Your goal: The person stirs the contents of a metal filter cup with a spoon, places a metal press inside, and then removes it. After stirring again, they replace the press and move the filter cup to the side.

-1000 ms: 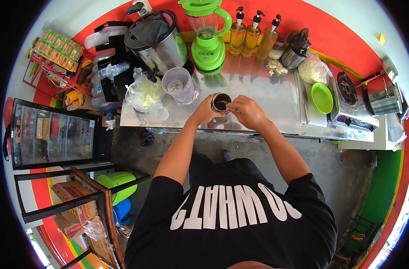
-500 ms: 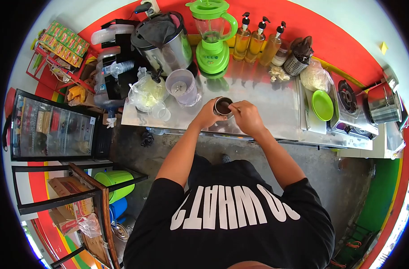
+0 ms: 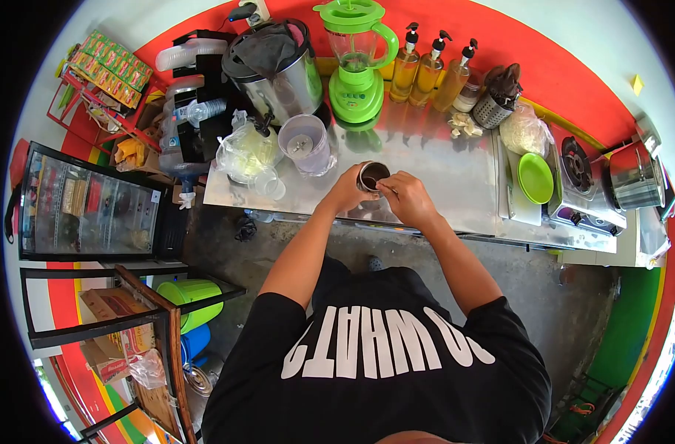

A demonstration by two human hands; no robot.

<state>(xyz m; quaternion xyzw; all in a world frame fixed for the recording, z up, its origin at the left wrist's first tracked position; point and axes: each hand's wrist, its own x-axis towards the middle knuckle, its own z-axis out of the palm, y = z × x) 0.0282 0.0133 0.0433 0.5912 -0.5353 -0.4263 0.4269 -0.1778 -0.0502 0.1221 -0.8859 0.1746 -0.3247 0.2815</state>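
- A metal-rimmed cup [image 3: 373, 176] with something dark inside is held over the near edge of the steel bench [image 3: 444, 174], around the middle of that edge; whether its base touches the top cannot be told.
- The left hand [image 3: 343, 191] is curled around the cup's left side, its fingers closed on the wall.
- The right hand [image 3: 410, 198] has its fingers pinched together at the cup's right rim, gripping a thin utensil [image 3: 377, 183] that reaches into the cup; its tip is too small to make out.
- Left of the cup, a clear plastic tub [image 3: 305, 144] stands well in from the near edge.
- A small clear cup [image 3: 269, 185] and a knotted plastic bag [image 3: 245, 157] sit beside it, by the near left corner.
- At the far edge stand a green blender [image 3: 356, 98], a large metal dispenser [image 3: 284, 90] to its left, and three pump bottles [image 3: 426, 78] to its right.
- Toward the right end are a perforated metal holder [image 3: 490, 112] near the far edge and a green plate [image 3: 535, 178] on a white board [image 3: 527, 212].
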